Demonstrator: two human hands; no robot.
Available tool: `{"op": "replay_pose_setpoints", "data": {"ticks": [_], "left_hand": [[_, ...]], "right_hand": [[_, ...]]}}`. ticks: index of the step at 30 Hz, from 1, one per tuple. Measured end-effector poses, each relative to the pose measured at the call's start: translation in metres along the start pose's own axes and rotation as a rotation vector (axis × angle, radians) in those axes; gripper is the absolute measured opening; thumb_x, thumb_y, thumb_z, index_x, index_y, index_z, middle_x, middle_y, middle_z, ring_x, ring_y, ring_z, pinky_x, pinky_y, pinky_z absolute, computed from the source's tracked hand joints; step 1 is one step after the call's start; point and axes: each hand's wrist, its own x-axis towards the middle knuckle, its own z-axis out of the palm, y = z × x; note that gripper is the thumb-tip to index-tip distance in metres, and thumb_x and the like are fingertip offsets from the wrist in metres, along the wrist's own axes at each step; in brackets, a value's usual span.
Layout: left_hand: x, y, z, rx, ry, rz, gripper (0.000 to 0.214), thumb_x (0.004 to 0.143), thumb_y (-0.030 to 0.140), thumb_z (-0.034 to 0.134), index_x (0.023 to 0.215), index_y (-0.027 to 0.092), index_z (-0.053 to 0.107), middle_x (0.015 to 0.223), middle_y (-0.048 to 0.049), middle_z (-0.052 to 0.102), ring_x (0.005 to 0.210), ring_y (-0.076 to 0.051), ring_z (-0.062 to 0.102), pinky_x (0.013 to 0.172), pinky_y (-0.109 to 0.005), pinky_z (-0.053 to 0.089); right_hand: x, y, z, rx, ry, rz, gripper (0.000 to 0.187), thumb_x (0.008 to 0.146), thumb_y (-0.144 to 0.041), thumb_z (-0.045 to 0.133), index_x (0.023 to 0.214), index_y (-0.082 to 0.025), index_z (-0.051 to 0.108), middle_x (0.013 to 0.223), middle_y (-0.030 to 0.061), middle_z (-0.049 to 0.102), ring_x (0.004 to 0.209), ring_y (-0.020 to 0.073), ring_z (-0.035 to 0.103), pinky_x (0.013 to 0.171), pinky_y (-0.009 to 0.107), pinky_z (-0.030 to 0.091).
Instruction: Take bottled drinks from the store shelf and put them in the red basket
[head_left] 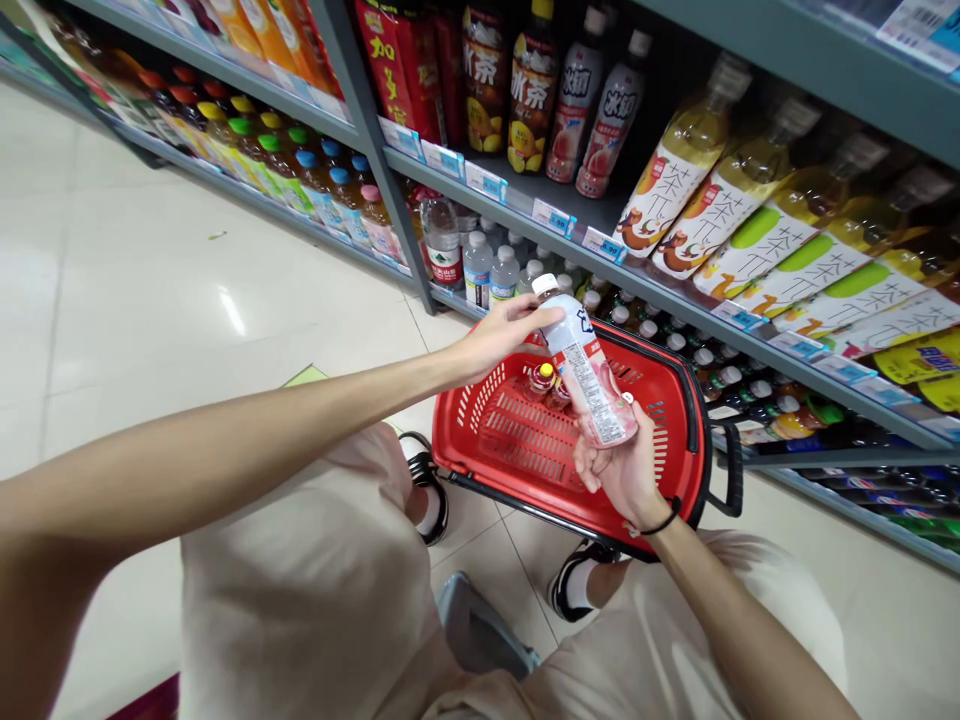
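Both hands hold a plastic drink bottle point(589, 380) with a white cap, a pale blue and pink label and a block of small print facing me. My left hand point(504, 335) grips it near the neck, the thumb across the upper label. Under its base, my right hand point(626, 465) has fingers wrapped round the bottom end; a dark band circles that wrist. The bottle is tilted, cap to the upper left, above a red shopping basket point(480, 465). Inside the basket lies a small bottle with a yellow cap point(541, 378), with another partly hidden beside it.
A shelf rack point(480, 180) of drinks stands just beyond the basket. Tea bottles point(671, 180) line its upper right, and capped bottles point(504, 270) fill the bottom level. The basket's black handle point(731, 470) juts right. My shoes point(577, 580) flank the basket on the tiled floor point(150, 280).
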Motion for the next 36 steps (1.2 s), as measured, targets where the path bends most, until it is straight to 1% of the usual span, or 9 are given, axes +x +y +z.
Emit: {"op": "replay_pose_setpoints", "data": {"ticks": [6, 13, 16, 21, 24, 26, 28, 32, 36], "left_hand": [[0.005, -0.004, 0.003, 0.048, 0.028, 0.003, 0.054, 0.08, 0.047, 0.084, 0.117, 0.013, 0.063, 0.118, -0.0129, 0.069, 0.101, -0.022, 0.066, 0.079, -0.033, 0.055], [0.007, -0.006, 0.003, 0.15, 0.058, 0.006, 0.061, 0.076, 0.052, 0.086, 0.115, 0.011, 0.065, 0.118, -0.0139, 0.069, 0.101, -0.021, 0.065, 0.078, -0.031, 0.052], [0.007, -0.007, 0.002, 0.114, 0.051, -0.002, 0.057, 0.078, 0.051, 0.086, 0.116, 0.012, 0.067, 0.118, -0.0135, 0.069, 0.1, -0.021, 0.065, 0.08, -0.032, 0.053], [0.007, -0.004, 0.002, 0.049, 0.04, -0.038, 0.045, 0.09, 0.051, 0.077, 0.11, 0.011, 0.071, 0.114, -0.0134, 0.071, 0.1, -0.02, 0.065, 0.086, -0.035, 0.054], [0.007, 0.0, 0.005, 0.025, 0.053, -0.058, 0.038, 0.094, 0.046, 0.072, 0.105, 0.01, 0.071, 0.111, -0.0141, 0.072, 0.098, -0.021, 0.066, 0.087, -0.036, 0.055], [0.007, 0.002, 0.006, 0.002, 0.076, -0.087, 0.034, 0.097, 0.044, 0.068, 0.104, 0.01, 0.071, 0.11, -0.0142, 0.073, 0.096, -0.021, 0.067, 0.086, -0.037, 0.056], [0.007, 0.003, 0.006, -0.007, 0.104, -0.119, 0.032, 0.099, 0.042, 0.063, 0.105, 0.011, 0.07, 0.11, -0.0137, 0.073, 0.095, -0.021, 0.068, 0.086, -0.037, 0.056], [0.008, 0.0, 0.003, -0.009, 0.091, -0.123, 0.034, 0.099, 0.045, 0.059, 0.103, 0.013, 0.069, 0.105, -0.0127, 0.075, 0.094, -0.023, 0.069, 0.089, -0.038, 0.056], [0.008, -0.002, 0.001, 0.029, 0.053, -0.093, 0.038, 0.097, 0.049, 0.058, 0.102, 0.013, 0.068, 0.1, -0.0115, 0.074, 0.089, -0.022, 0.069, 0.085, -0.038, 0.056]], "right_hand": [[-0.002, -0.002, 0.0, 0.029, 0.083, 0.065, 0.082, 0.088, -0.089, 0.033, 0.089, -0.014, 0.068, 0.055, 0.0059, 0.058, 0.038, 0.0158, 0.048, 0.035, 0.025, 0.033], [-0.002, -0.001, 0.0, 0.068, 0.087, 0.084, 0.075, 0.09, -0.085, 0.035, 0.084, -0.017, 0.064, 0.053, 0.0037, 0.055, 0.036, 0.0143, 0.043, 0.035, 0.025, 0.028], [-0.003, 0.003, 0.001, 0.039, 0.093, 0.021, 0.076, 0.09, -0.086, 0.037, 0.087, -0.016, 0.066, 0.055, 0.0041, 0.057, 0.037, 0.0143, 0.044, 0.035, 0.025, 0.03], [-0.001, 0.012, 0.005, -0.096, 0.105, -0.141, 0.073, 0.091, -0.086, 0.044, 0.089, -0.016, 0.066, 0.064, 0.0062, 0.063, 0.047, 0.0167, 0.056, 0.044, 0.028, 0.042], [0.003, 0.014, 0.003, -0.141, 0.176, -0.227, 0.062, 0.093, -0.078, 0.054, 0.099, -0.017, 0.063, 0.075, 0.0066, 0.068, 0.059, 0.019, 0.063, 0.053, 0.03, 0.051], [0.005, 0.014, -0.001, -0.217, 0.236, -0.326, 0.049, 0.091, -0.065, 0.068, 0.106, -0.019, 0.059, 0.087, 0.0055, 0.071, 0.067, 0.019, 0.066, 0.06, 0.032, 0.056], [0.007, 0.015, -0.006, -0.322, 0.273, -0.438, 0.045, 0.086, -0.051, 0.08, 0.11, -0.022, 0.055, 0.103, 0.0051, 0.071, 0.081, 0.019, 0.069, 0.073, 0.034, 0.06], [0.007, 0.019, -0.015, -0.565, 0.3, -0.597, 0.057, 0.08, -0.036, 0.087, 0.122, -0.022, 0.052, 0.126, 0.0092, 0.065, 0.116, 0.0225, 0.065, 0.106, 0.042, 0.052], [0.011, 0.018, -0.023, -0.706, 0.295, -0.599, 0.07, 0.079, -0.037, 0.087, 0.135, -0.02, 0.048, 0.136, 0.0144, 0.062, 0.125, 0.0269, 0.062, 0.112, 0.047, 0.048]]}}
